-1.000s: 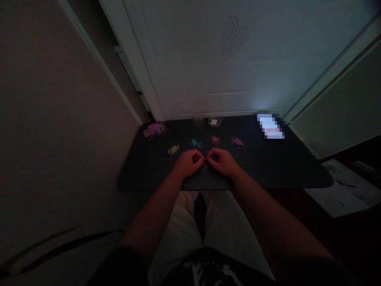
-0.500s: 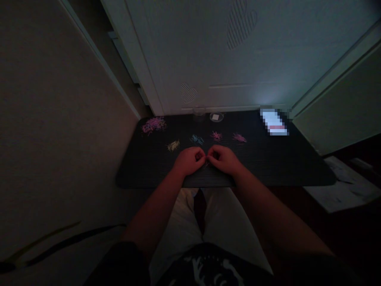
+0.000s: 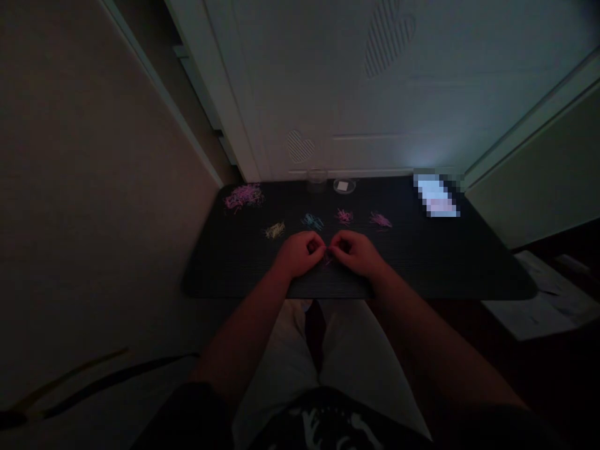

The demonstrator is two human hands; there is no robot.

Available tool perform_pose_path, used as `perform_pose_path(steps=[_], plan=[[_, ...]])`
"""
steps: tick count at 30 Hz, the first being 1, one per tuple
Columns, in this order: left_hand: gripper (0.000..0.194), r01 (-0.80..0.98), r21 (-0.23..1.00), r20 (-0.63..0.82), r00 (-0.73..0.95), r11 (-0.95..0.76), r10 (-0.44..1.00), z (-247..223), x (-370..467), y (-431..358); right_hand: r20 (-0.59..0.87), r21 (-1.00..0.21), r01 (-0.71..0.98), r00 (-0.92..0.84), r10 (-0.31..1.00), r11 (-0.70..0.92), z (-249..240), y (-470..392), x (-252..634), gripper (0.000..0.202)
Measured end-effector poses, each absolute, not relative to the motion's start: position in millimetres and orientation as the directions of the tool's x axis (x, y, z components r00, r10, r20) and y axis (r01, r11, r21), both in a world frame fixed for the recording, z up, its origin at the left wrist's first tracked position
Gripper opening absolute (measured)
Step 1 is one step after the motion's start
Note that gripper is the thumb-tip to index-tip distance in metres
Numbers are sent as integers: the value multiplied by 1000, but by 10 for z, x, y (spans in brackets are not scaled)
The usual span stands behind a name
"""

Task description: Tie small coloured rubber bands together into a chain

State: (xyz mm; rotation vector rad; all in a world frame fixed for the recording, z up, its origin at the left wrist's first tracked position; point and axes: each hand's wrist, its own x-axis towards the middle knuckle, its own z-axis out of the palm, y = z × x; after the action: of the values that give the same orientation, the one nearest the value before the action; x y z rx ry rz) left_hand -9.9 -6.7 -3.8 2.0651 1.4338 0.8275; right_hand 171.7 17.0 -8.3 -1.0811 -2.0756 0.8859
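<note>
My left hand and my right hand meet over the table near its front edge, fingers curled and thumbs pinched in. What sits in the pinches is too small and dark to make out. Between and just below the fingertips lie a few thin pinkish strands. Beyond the hands, small heaps of thin strands form a loose row: a yellowish heap, a blue heap, a pink heap and a pinkish-purple heap. A larger mixed heap, mostly pink and purple, lies at the back left.
On the dark table, a clear round container stands at the back, beside a shallow clear lid with a white square. A lit phone-like screen, blurred, lies back right. Behind rises a white panel with heart reliefs.
My fingertips are slightly farther apart, and the pinkish strands below them show more plainly. The whole view has shifted a little. The heaps stay in place.
</note>
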Motion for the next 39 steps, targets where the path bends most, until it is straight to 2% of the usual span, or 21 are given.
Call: perform_pose_path(steps=[25, 39], plan=[[12, 685, 656, 201, 246, -317, 948, -55, -98, -65, 232, -824, 377, -457, 859, 423, -127, 182, 1717, 7], [10, 701, 632, 205, 261, -331, 943, -59, -101, -63, 256, -781, 431, -437, 862, 451, -115, 178, 1706, 8]])
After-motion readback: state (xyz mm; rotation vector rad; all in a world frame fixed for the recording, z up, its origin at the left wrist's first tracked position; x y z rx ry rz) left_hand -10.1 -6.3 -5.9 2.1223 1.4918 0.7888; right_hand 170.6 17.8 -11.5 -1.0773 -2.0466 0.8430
